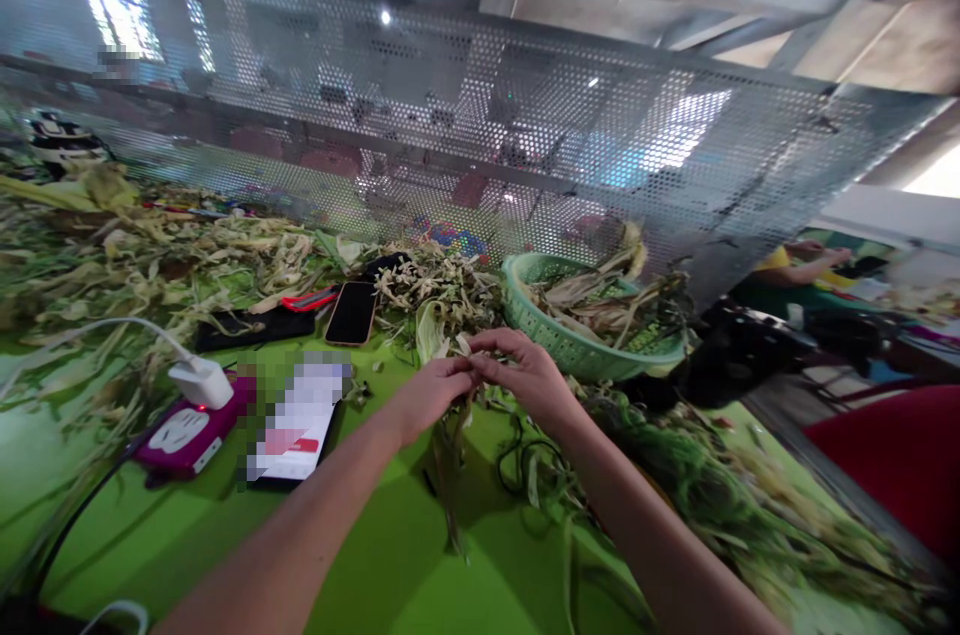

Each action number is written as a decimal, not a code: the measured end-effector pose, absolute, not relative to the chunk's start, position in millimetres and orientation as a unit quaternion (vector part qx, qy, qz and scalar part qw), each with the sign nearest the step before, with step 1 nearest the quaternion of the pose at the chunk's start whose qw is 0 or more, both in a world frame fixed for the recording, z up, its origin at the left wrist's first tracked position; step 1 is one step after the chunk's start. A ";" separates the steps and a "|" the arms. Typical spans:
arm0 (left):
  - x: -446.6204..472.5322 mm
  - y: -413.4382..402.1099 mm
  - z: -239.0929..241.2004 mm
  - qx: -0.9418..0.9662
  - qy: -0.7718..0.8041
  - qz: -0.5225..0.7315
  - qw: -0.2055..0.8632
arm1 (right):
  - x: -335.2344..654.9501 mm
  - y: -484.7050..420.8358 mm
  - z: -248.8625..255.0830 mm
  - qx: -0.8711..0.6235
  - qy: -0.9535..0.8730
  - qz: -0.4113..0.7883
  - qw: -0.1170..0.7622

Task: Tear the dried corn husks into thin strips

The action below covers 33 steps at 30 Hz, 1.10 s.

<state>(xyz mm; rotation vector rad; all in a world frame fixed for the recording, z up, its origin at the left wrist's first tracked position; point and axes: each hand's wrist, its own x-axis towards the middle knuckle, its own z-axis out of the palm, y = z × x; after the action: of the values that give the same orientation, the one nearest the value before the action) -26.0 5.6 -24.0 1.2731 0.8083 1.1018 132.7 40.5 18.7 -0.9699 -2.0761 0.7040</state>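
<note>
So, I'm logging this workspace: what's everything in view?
Table: one, green, foreground
Plant strips: many, tan, across table
Basket: one, pale green, right
Lit phone: one, white display, left
Dark phone: one, black, left
Power strip: one, magenta, left
Charger: one, white, on power strip
Tool: one, red, left
Perforated screen: one, grey, behind table
Chair: one, red, right edge
Co-worker: one, yellow sleeve, right background
Others: too blurred to count
Left hand: one, bare, centre, pinching strips
Right hand: one, bare, centre, likewise

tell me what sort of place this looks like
Probably a shared craft workshop: dried plant strips lie heaped on a green table, a perforated metal divider runs along its far edge, and another person's arm shows at the right.
</note>
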 end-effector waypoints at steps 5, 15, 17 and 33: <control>-23.9 5.1 -24.2 0.569 0.352 0.464 0.581 | 127.8 37.0 15.4 -0.398 -0.732 0.384 0.399; -21.5 -2.6 -12.9 0.425 0.309 0.472 0.708 | 126.9 31.0 24.5 -0.395 -0.614 0.505 0.460; -22.5 -0.8 -14.9 0.393 0.302 0.493 0.715 | 130.0 33.1 24.1 -0.383 -0.622 0.485 0.482; -25.3 8.2 -16.1 0.283 0.306 0.611 0.673 | 117.9 9.4 27.0 -0.299 -0.898 0.041 0.320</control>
<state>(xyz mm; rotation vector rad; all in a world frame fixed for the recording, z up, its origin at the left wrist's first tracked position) -25.3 8.2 -16.1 0.6383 0.6900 1.3758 117.9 9.4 27.0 -0.7845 -2.3604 0.1068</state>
